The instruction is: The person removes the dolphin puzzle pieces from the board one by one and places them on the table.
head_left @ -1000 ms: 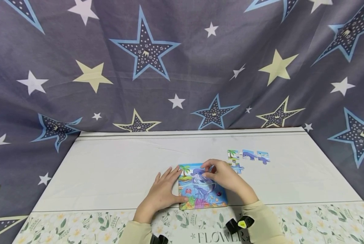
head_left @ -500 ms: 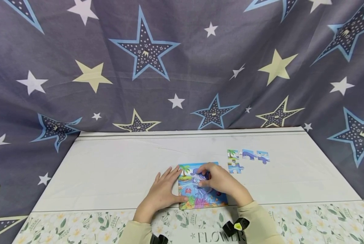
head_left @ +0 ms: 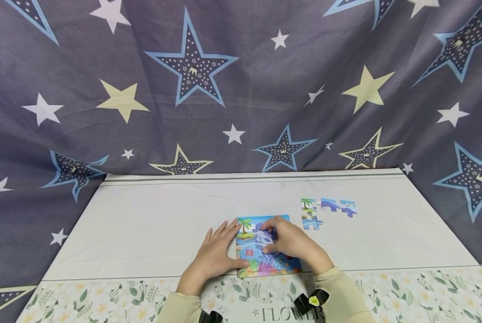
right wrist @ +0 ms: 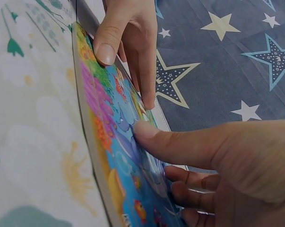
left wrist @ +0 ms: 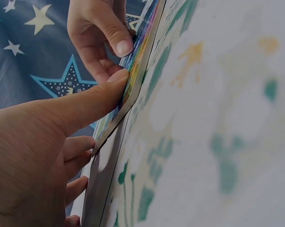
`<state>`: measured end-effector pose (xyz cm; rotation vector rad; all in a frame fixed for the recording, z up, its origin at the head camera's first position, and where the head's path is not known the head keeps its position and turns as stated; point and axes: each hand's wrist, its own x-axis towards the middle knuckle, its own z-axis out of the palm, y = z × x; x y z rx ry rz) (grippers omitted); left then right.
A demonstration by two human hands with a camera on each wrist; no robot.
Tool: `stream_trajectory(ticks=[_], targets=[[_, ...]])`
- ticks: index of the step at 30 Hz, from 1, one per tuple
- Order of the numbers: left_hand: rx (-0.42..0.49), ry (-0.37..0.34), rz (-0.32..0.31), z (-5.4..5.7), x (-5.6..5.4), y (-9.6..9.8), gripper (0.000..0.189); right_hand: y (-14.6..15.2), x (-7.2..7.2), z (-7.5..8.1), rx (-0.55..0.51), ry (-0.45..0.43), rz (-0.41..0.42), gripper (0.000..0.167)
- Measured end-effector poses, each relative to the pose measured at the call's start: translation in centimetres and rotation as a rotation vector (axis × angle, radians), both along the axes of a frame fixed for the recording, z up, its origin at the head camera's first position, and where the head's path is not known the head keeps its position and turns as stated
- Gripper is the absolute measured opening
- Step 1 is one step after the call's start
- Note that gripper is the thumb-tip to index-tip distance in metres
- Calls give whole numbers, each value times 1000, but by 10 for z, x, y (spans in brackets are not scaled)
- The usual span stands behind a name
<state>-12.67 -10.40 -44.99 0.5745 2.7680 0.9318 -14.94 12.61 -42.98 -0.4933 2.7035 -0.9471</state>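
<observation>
A jigsaw puzzle (head_left: 265, 269) with dolphins, a palm tree and sea life lies in its flat board near the table's front part. My left hand (head_left: 214, 258) rests at its left side, fingers spread along the edge and the thumb lying over the lower left corner. On the puzzle's middle, my right hand (head_left: 289, 240) touches the dolphin picture, thumb and bent fingers apart in a C shape. In the right wrist view, the right thumb (right wrist: 180, 144) sits on the picture surface. No piece shows raised between thumb and fingers; part of the puzzle is hidden under this hand.
To the right, several loose pieces lie on the white table: a palm tree piece (head_left: 308, 204), dolphin pieces (head_left: 328, 205) and a blue water piece (head_left: 311, 223). A floral cloth strip (head_left: 103, 296) covers the front, and a starry curtain (head_left: 241, 112) hangs behind.
My right hand has shifted left and slightly down over the puzzle, from its upper right to its middle, the thumb moving lower. The left hand and the loose pieces stay put.
</observation>
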Motion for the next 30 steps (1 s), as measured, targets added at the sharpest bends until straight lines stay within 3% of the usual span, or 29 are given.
stream_trajectory(ticks=[10,22,30], targets=[[8,-13,0,1,0,0,98,-1,1,0,34,22,-4,48],[11,-12,-1,1,1,0,98,0,2,3,-16,26,8,45],[11,-16,-1,1,1,-1,98,6,-2,5,-64,53,48,30]])
